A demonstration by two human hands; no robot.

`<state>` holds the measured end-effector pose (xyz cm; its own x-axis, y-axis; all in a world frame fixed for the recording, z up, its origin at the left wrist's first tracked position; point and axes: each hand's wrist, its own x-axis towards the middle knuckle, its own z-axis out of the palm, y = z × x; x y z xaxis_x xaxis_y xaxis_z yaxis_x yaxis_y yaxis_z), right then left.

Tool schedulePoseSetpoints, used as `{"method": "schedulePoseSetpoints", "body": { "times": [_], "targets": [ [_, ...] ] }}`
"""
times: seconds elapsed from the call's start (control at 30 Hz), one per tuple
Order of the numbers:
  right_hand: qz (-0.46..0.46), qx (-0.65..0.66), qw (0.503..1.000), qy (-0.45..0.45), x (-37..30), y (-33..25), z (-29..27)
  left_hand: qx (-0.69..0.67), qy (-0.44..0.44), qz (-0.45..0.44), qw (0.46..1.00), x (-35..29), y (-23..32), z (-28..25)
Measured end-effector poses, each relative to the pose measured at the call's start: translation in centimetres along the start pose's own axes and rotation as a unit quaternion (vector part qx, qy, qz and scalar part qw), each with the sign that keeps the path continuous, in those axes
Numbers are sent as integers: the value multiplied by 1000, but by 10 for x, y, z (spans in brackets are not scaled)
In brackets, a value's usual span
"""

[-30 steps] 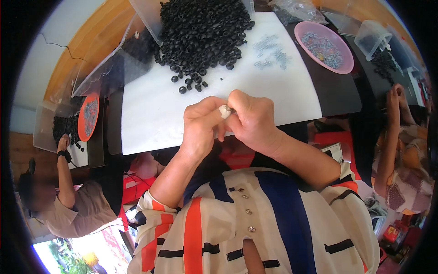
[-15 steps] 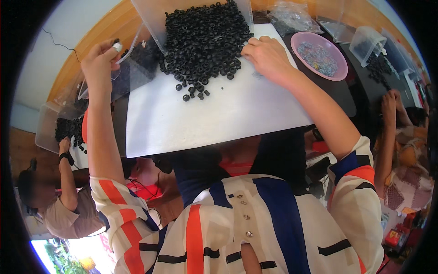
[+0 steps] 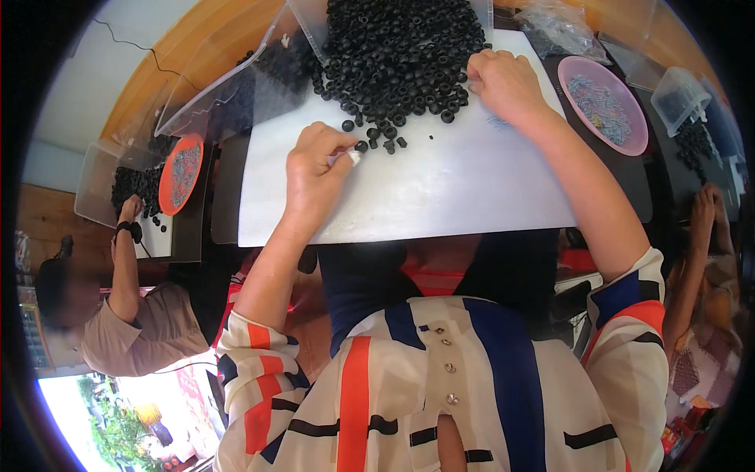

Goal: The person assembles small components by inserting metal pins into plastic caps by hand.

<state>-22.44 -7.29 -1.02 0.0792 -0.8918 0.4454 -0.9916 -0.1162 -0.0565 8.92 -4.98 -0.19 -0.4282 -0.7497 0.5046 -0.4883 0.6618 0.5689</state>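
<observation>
Hundreds of small black pieces (image 3: 401,59) lie heaped on the white sheet (image 3: 425,204), by the mouth of a clear bin (image 3: 307,31), a few loose ones at the near edge. Over on the heap's right flank, the right hand (image 3: 507,82) has its fingers curled in, and what they hold, if anything, I can't tell. Down at the loose ones, the left hand (image 3: 318,161) brings its fingertips close to a round black piece (image 3: 361,145); pinched or merely beside it, that's hard to call. White wrapping (image 3: 355,157) at the thumb, which may dull the feel. These look light and tough, perhaps rubber or plastic, hardly fragile. Several show open centres; the round ones probably roll if nudged, so it's thumb and forefinger across the outer sides, a light squeeze doing it.
</observation>
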Motion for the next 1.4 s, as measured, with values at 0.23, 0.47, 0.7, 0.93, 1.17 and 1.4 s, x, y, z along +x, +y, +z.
{"method": "schedulePoseSetpoints", "body": {
  "times": [0.23, 0.47, 0.7, 0.93, 1.17, 1.4],
  "targets": [
    [-6, -25, 1000, -8, 0, 0, -3, 27, -50, -64, 996, 9, 2, 6],
    [-62, 14, 998, 2, -1, 5, -7, 36, -64, -56, 996, 5, 0, -4],
    [-112, 63, 990, 51, -2, 4, 2, 95, -55, -10, 994, 0, -6, -4],
    [-68, 214, 969, 100, -13, 1, -29, -333, -13, -335, 881, -6, 26, -5],
    [-176, 403, 897, 53, -56, -76, -74, -411, -62, -316, 853, -8, 58, 15],
    [-160, 402, 896, 95, -79, -83, -58, -529, -77, -337, 775, -9, 71, 28]
  ]
}}
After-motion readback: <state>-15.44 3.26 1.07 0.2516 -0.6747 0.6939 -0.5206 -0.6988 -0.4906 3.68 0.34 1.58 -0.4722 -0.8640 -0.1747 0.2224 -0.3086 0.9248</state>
